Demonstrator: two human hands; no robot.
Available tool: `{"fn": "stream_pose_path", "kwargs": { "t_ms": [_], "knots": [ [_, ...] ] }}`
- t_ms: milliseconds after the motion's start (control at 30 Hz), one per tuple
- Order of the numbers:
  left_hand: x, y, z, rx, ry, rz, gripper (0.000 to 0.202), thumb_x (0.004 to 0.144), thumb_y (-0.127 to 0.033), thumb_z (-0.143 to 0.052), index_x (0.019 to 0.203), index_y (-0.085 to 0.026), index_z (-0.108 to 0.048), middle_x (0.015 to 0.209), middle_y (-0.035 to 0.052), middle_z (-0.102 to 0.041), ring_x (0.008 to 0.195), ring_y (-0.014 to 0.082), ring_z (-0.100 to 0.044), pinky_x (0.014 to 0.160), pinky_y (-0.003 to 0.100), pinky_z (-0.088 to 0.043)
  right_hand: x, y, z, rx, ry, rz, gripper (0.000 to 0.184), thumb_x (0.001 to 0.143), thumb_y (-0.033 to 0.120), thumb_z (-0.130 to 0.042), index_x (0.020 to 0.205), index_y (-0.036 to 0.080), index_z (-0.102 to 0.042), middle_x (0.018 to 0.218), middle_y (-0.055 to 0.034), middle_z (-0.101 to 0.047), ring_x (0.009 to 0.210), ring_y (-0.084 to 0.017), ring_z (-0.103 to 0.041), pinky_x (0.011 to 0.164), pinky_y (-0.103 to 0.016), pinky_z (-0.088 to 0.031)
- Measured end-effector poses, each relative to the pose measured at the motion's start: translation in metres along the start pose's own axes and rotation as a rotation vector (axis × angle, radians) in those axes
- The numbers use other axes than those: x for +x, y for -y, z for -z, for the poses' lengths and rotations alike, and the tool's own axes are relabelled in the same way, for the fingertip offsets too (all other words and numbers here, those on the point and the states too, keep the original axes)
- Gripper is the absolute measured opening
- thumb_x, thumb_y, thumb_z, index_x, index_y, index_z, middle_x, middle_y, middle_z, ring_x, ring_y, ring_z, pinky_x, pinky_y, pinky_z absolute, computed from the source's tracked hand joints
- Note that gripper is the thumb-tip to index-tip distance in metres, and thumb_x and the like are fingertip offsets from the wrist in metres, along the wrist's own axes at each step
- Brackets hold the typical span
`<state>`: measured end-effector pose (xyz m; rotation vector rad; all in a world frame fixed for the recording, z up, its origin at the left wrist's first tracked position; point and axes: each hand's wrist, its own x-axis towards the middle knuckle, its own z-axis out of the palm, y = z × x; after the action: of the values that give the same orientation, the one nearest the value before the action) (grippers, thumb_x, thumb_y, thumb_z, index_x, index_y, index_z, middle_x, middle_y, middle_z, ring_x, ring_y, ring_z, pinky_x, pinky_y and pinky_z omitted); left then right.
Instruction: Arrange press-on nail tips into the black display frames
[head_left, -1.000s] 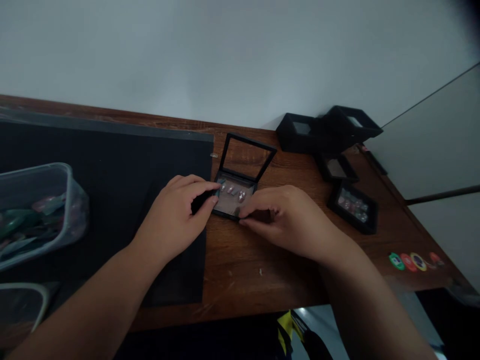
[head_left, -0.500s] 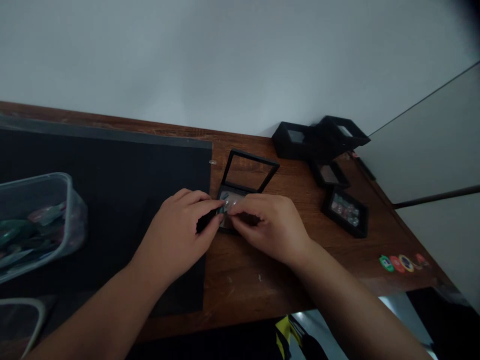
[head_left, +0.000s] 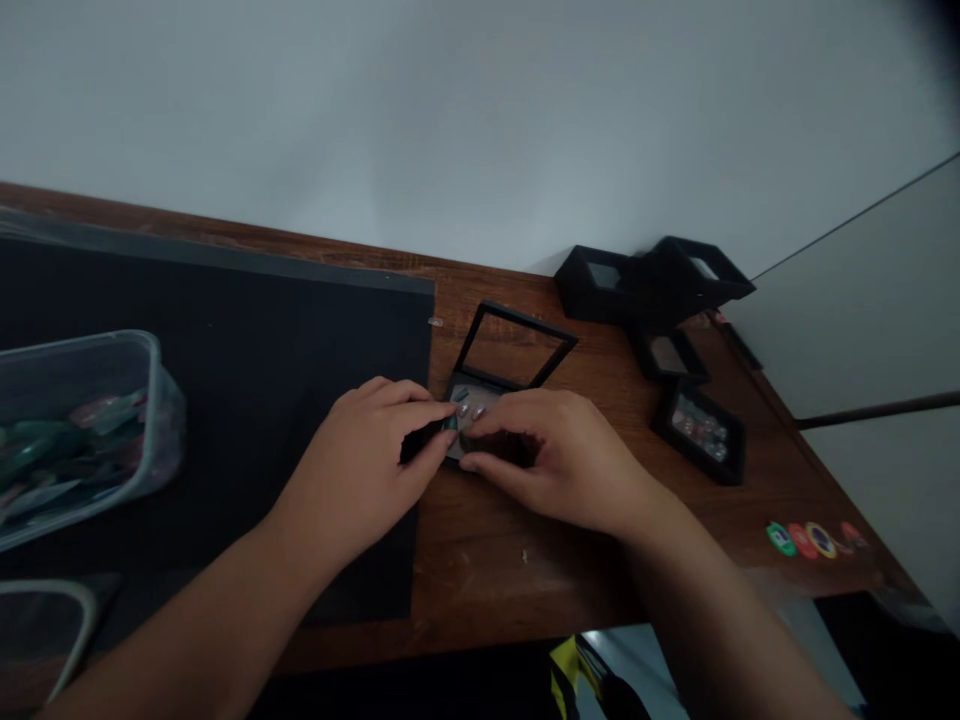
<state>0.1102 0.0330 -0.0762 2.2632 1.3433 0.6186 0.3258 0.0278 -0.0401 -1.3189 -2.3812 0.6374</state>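
Black case [head_left: 495, 381], one; hands [head_left: 367, 455] [head_left: 566, 455], two

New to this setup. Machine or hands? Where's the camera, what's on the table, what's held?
No machine here: just a person's bare left hand and right hand, seen by a camera worn on the head, looking forward and down. Both hands are at an open black case with small shiny pieces inside. The left hand seems to pinch a small dark piece; I can't tell whether the right holds anything. On the wood-grained table, a black mat lies to the left, bearing a clear tub of mixed bits. To the right are more black cases and coloured discs.
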Motion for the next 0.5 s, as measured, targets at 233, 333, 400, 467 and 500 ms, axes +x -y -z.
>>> {"fn": "stream_pose_path", "kwargs": {
  "t_ms": [233,333,400,467,500],
  "knots": [
    [-0.0001,0.0012,0.0006,-0.042,0.020,0.029,0.030,0.098,-0.036,-0.053,0.121,-0.031,-0.071,0.110,0.0030,-0.070,0.101,0.0250,-0.061,0.089,0.046,-0.048,0.0008,-0.0055,0.0027,-0.018,0.009,0.020,0.017,0.086,0.019,-0.071,0.102,0.024,-0.076,0.100,-0.0003,-0.079,0.088,-0.017,-0.071,0.076,-0.027,-0.050],
    [0.0005,0.0017,0.0003,-0.049,0.024,0.036,0.028,0.098,-0.037,-0.054,0.119,-0.032,-0.071,0.110,0.0018,-0.070,0.101,0.0249,-0.061,0.089,0.046,-0.048,0.0020,-0.0046,-0.0002,-0.038,-0.003,-0.001,0.018,0.087,0.022,-0.072,0.104,0.026,-0.075,0.093,0.0007,-0.077,0.082,-0.015,-0.070,0.069,-0.025,-0.047],
    [0.0008,0.0020,0.0001,-0.055,0.017,0.035,0.027,0.097,-0.037,-0.056,0.118,-0.032,-0.072,0.110,0.0012,-0.070,0.101,0.0244,-0.061,0.090,0.045,-0.048,0.0023,-0.0034,-0.0017,-0.047,0.002,-0.014,0.020,0.088,0.024,-0.072,0.108,0.026,-0.075,0.091,0.0007,-0.076,0.081,-0.015,-0.069,0.068,-0.025,-0.046],
    [0.0009,0.0022,-0.0001,-0.057,0.015,0.030,0.026,0.097,-0.037,-0.056,0.117,-0.031,-0.071,0.110,0.0011,-0.071,0.100,0.0239,-0.061,0.090,0.045,-0.047,0.0023,-0.0025,-0.0020,-0.051,0.001,-0.024,0.021,0.088,0.025,-0.072,0.109,0.026,-0.075,0.091,0.0005,-0.076,0.081,-0.015,-0.069,0.069,-0.026,-0.046],
    [0.0008,0.0022,-0.0001,-0.056,0.017,0.030,0.026,0.097,-0.036,-0.056,0.117,-0.030,-0.071,0.110,0.0012,-0.071,0.101,0.0239,-0.061,0.090,0.045,-0.047,0.0023,-0.0022,-0.0016,-0.053,-0.003,-0.026,0.022,0.088,0.025,-0.072,0.110,0.026,-0.074,0.090,0.0005,-0.076,0.081,-0.015,-0.069,0.070,-0.026,-0.047]
  ]
}}
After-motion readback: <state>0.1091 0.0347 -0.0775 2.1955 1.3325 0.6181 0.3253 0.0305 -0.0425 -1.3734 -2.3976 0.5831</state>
